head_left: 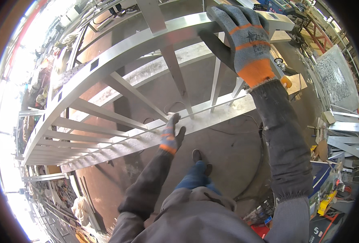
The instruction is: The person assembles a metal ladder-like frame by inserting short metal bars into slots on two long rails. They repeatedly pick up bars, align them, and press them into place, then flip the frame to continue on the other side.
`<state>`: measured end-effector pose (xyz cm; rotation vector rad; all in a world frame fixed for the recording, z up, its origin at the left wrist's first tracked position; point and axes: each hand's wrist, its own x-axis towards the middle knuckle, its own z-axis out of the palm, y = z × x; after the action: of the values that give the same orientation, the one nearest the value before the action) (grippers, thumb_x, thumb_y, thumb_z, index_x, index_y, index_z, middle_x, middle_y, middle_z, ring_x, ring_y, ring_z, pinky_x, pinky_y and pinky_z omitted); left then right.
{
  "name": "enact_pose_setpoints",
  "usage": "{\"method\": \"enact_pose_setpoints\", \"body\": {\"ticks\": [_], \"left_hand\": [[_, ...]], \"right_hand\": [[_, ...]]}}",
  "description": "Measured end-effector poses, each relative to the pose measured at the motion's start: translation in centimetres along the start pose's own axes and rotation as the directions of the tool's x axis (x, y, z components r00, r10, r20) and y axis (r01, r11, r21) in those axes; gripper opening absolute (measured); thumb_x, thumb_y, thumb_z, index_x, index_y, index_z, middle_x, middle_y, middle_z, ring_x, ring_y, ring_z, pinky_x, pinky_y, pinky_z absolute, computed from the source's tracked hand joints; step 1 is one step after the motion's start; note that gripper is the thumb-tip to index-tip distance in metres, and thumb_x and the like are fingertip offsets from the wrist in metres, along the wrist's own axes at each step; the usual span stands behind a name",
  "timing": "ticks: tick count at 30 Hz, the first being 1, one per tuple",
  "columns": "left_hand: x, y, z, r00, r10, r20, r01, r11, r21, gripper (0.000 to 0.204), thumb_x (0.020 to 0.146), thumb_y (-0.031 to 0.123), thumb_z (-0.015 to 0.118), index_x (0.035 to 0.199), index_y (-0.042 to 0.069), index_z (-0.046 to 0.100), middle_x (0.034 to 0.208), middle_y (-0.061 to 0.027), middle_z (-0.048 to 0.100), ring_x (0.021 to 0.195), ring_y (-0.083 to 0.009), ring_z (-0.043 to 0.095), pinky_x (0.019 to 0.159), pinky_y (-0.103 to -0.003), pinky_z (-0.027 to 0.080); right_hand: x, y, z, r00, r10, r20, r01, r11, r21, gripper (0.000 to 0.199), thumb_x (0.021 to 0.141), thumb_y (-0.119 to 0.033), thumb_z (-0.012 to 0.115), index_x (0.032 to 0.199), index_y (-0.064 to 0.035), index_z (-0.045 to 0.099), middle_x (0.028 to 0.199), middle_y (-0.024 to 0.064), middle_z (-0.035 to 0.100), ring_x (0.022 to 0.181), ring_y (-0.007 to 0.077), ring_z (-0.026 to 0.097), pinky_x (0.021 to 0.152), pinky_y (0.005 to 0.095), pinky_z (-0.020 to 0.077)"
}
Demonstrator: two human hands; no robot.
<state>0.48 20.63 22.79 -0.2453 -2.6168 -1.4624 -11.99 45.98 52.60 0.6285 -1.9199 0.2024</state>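
Observation:
A silvery metal railing frame stretches from far left to upper right, with a row of flat bars [173, 67] between its curved rail [179, 24] and its straight lower beam [216, 117]. My right hand [248, 42], in a grey and orange work glove, is closed over the rail near its right end, the thumb hanging below it. Lower down, my left hand [171, 135] wears a matching glove. Its fingers are stretched out and the thumb stands apart, close to the lower beam by the foot of a bar. Contact there I cannot tell.
A wooden board [297, 84] lies beyond my right forearm, near a small tool with an orange part. Metal offcuts [347, 141] pile up at the right. A dark cable [257, 170] curves over the floor beside my feet. A yellow tool [327, 203] sits at lower right.

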Motion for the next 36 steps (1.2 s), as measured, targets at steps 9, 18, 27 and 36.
{"method": "enact_pose_setpoints", "body": {"ticks": [9, 18, 27, 36], "left_hand": [[5.4, -13.1, 11.0, 0.995, -0.101, -0.02, 0.099, 0.895, 0.436, 0.064, 0.078, 0.024, 0.076, 0.135, 0.004, 0.053, 0.129, -0.0175, 0.063, 0.123, -0.0358, 0.057, 0.108, -0.045, 0.041], [5.0, -15.8, 11.7, 0.978, -0.208, 0.016, 0.188, 0.914, 0.36, 0.053, 0.081, 0.028, 0.077, 0.127, 0.008, 0.06, 0.12, -0.0135, 0.069, 0.12, -0.0302, 0.062, 0.105, -0.046, 0.04], [6.0, 0.6, 4.7, 0.91, -0.058, -0.411, 0.077, 0.997, 0.03, 0.066, 0.08, 0.011, 0.078, 0.138, -0.001, 0.048, 0.125, -0.0185, 0.062, 0.119, -0.0317, 0.059, 0.097, -0.042, 0.048], [2.9, 10.5, -14.8, 0.42, 0.199, -0.885, 0.238, 0.917, 0.319, 0.061, 0.09, 0.01, 0.073, 0.142, -0.001, 0.042, 0.131, -0.0162, 0.056, 0.117, -0.0254, 0.057, 0.096, -0.039, 0.049]], "right_hand": [[0.1, 2.8, 0.8, 0.977, -0.099, 0.189, 0.094, 0.995, 0.034, 0.054, 0.078, -0.035, 0.081, 0.123, -0.0097, 0.067, 0.121, 0.0088, 0.066, 0.108, 0.0311, 0.06, 0.091, 0.0443, 0.0483], [1.4, 5.2, -0.6, 0.929, -0.166, 0.33, 0.131, 0.983, 0.128, 0.062, 0.076, -0.035, 0.083, 0.128, -0.0085, 0.064, 0.124, 0.0097, 0.066, 0.113, 0.0321, 0.059, 0.099, 0.0452, 0.0446], [0.1, 7.4, 1.2, 0.95, -0.222, 0.221, 0.154, 0.946, 0.286, 0.06, 0.079, -0.04, 0.081, 0.123, -0.0036, 0.064, 0.111, 0.0131, 0.068, 0.101, 0.0318, 0.064, 0.088, 0.0428, 0.0507], [-0.2, 7.6, 1.9, 0.956, -0.273, 0.108, 0.221, 0.912, 0.346, 0.048, 0.09, -0.041, 0.068, 0.119, -0.0038, 0.066, 0.11, 0.0125, 0.066, 0.098, 0.0294, 0.064, 0.084, 0.0428, 0.0503]]}}
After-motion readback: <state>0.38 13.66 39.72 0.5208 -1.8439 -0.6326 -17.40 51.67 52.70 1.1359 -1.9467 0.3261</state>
